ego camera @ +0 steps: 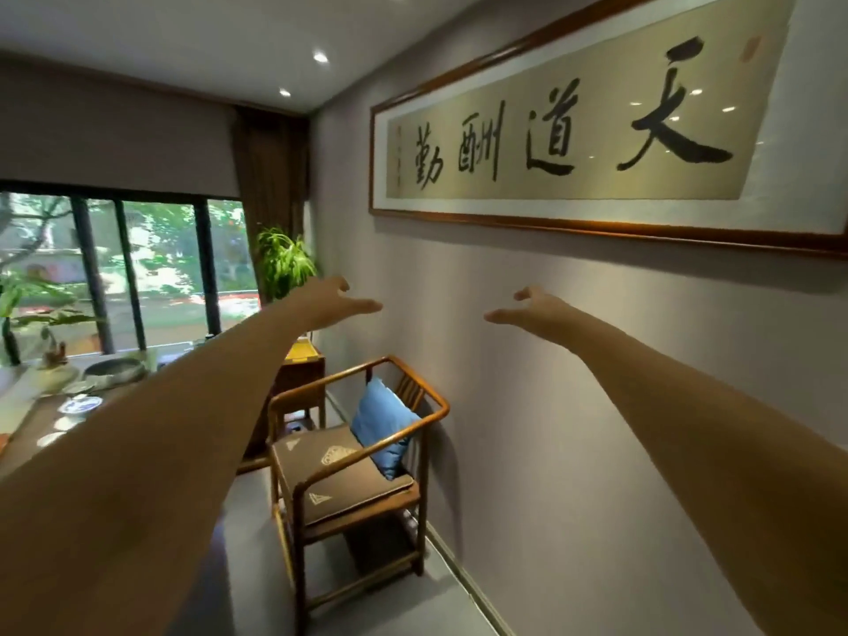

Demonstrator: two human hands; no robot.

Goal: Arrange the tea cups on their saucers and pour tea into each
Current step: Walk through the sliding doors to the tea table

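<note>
Blue-and-white porcelain tea cups (79, 403) sit untouched on the dark wooden table (27, 433), far left; left hand (332, 299) and right hand (532, 309) reach out spread, empty. Nothing started: turn to the table first.

Room count: furniture, hangings and two bare hands

One wooden armchair (348, 456) with one blue cushion (381, 426); one long wood-framed calligraphy panel (573, 130) bearing four black characters; two leafy green potted plants (282, 259) (27, 305); two lit round ceiling lights (320, 57) (284, 92); one left hand (337, 298) and one right hand (532, 309).
</note>
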